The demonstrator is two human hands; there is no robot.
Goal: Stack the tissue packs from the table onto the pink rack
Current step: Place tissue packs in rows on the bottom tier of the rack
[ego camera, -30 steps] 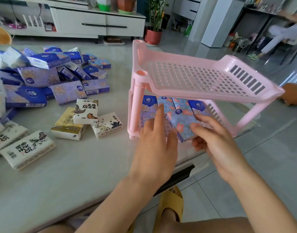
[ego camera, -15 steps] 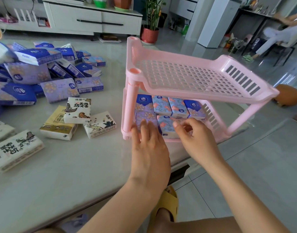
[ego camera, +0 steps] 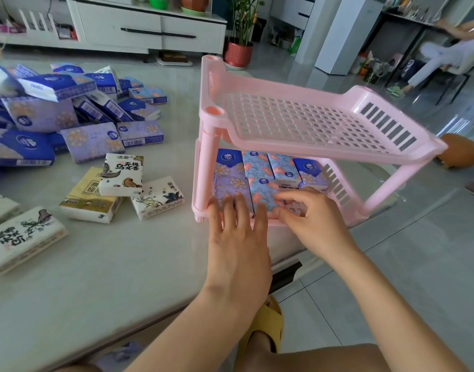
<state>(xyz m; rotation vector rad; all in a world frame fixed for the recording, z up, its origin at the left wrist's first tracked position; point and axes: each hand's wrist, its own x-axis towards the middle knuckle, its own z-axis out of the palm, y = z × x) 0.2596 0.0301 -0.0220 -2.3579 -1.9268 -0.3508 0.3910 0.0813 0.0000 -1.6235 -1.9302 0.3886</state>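
The pink rack (ego camera: 207, 170) stands at the table's right corner; its top shelf is bare. The lower shelf holds a back row of several blue and floral tissue packs (ego camera: 257, 163). In front of them lie a purple pack (ego camera: 230, 186) and a blue floral pack (ego camera: 262, 191). My left hand (ego camera: 237, 237) lies flat with straight fingers on the purple pack and the rack's front rim. My right hand (ego camera: 311, 218) has curled fingertips pinching the right edge of the floral pack. Whatever lies under my right hand is hidden.
A heap of blue and purple tissue packs (ego camera: 91, 142) fills the table's left side. White and cream packs (ego camera: 121, 171) lie between the heap and the rack. The table edge runs just under my wrists, with tiled floor and my yellow slipper (ego camera: 265, 326) below.
The floral pack went from my right hand in the air down into the front row of the lower shelf. My left hand settled flat on the front left pack.
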